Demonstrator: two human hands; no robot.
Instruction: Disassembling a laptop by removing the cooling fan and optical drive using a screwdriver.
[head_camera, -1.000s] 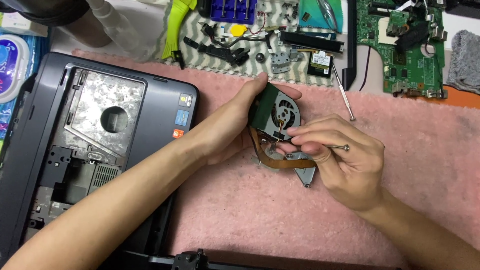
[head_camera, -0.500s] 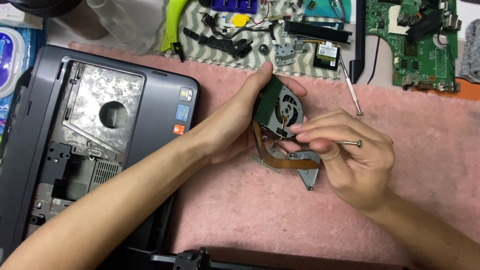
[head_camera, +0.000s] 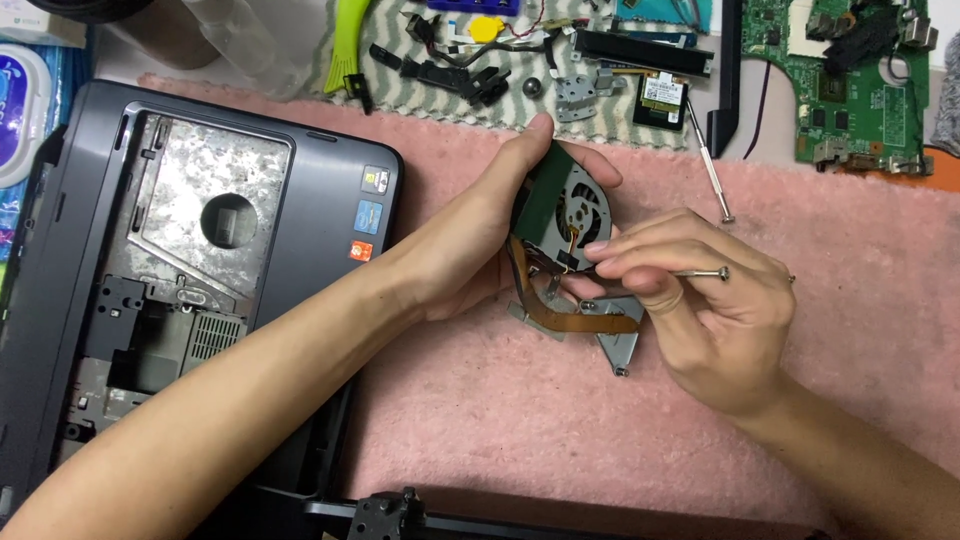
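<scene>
Two hands met over the pink mat (head_camera: 480, 420), near centre; bare mat lay open toward six o'clock, while the laptop shell (head_camera: 200, 260) closed off nine o'clock and loose parts crowded twelve o'clock, a circuit board (head_camera: 850, 90) at one o'clock; the left hand (head_camera: 480, 250), forearm running in from seven o'clock, gripped the fan (head_camera: 580, 200) tilted up, thumb on its top edge, its copper pipe (head_camera: 580, 320) resting on the mat; the right hand (head_camera: 710, 320), entering from five o'clock, pinched a small screwdriver (head_camera: 690, 273) lying level, tip at the fan; a second screwdriver (head_camera: 712, 180) lay just beside, at one o'clock.
</scene>
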